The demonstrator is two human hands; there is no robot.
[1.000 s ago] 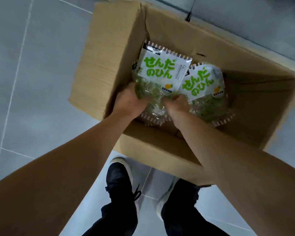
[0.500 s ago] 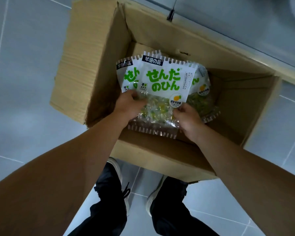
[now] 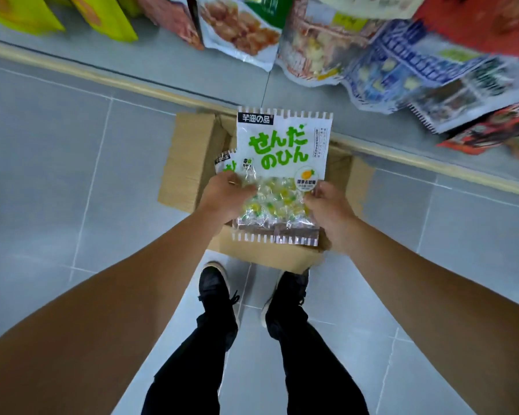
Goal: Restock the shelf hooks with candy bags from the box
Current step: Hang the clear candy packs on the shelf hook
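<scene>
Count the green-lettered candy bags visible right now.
2. The front candy bag is held by the left hand and right hand; the second bag peeks from behind it. More may be hidden.

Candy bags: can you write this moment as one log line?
stage: lifted above box | left hand: holds candy bags | right hand: holds candy bags | hung: not yet

Grey tiled floor [image 3: 72, 175]
An open cardboard box [image 3: 186, 163] sits on it, just beyond two black shoes [image 3: 215, 290].

A candy bag [image 3: 282, 163] is held between the left hand [image 3: 226, 196] and right hand [image 3: 330, 211] above the box [image 3: 189, 163] on the floor [image 3: 72, 175], with hanging packets [image 3: 372, 49] beyond.
</scene>
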